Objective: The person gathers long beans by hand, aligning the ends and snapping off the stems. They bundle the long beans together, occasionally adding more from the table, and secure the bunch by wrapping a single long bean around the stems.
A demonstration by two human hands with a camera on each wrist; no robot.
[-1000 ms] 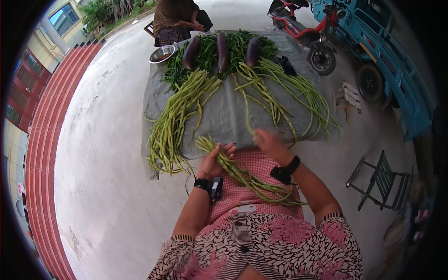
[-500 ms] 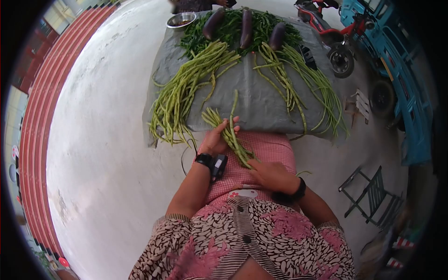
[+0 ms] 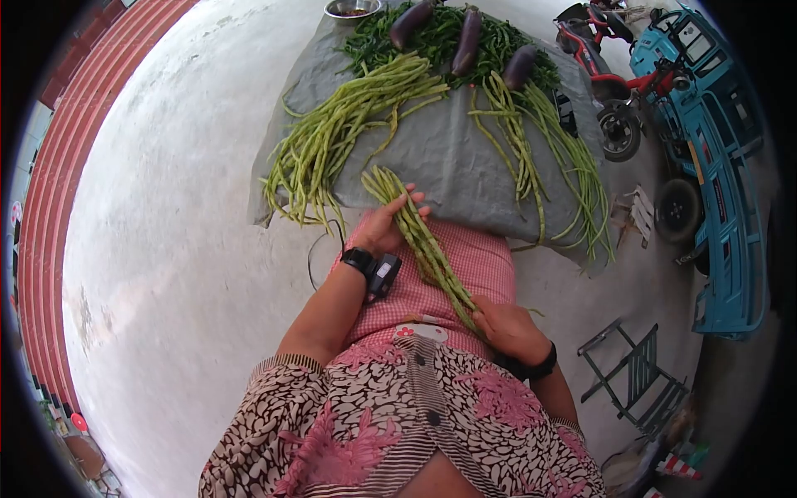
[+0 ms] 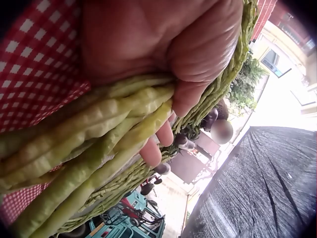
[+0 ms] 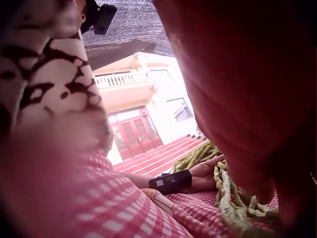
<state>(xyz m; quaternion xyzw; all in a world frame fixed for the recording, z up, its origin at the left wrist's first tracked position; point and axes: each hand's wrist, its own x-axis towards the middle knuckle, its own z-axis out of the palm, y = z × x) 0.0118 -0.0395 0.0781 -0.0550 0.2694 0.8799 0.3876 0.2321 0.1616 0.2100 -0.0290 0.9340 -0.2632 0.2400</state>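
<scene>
Across the lap lies a bundle of long green beans [image 3: 427,245]. The left hand [image 3: 388,226] grips it near its upper end; in the left wrist view thumb and fingers of that hand [image 4: 163,44] wrap around the pale green pods [image 4: 94,124]. Lower down, the right hand [image 3: 510,329] holds the bundle's lower part between thumb and fingers, close to the waist. In the right wrist view the right hand [image 5: 237,89] looms large and dark beside the beans [image 5: 230,203].
On the grey-covered table [image 3: 415,158] rest a large bean pile [image 3: 349,124], smaller bunches [image 3: 519,149], leafy greens, several eggplants [image 3: 467,41] and a metal bowl [image 3: 353,10]. A folding stool [image 3: 639,373] stands at right, with a blue three-wheeler [image 3: 722,191] beyond. Red steps [image 3: 75,166] rise at left.
The right hand has come down from the table edge to the bundle's lower part, and the beans now lie straighter between both hands. The head view has tilted downward.
</scene>
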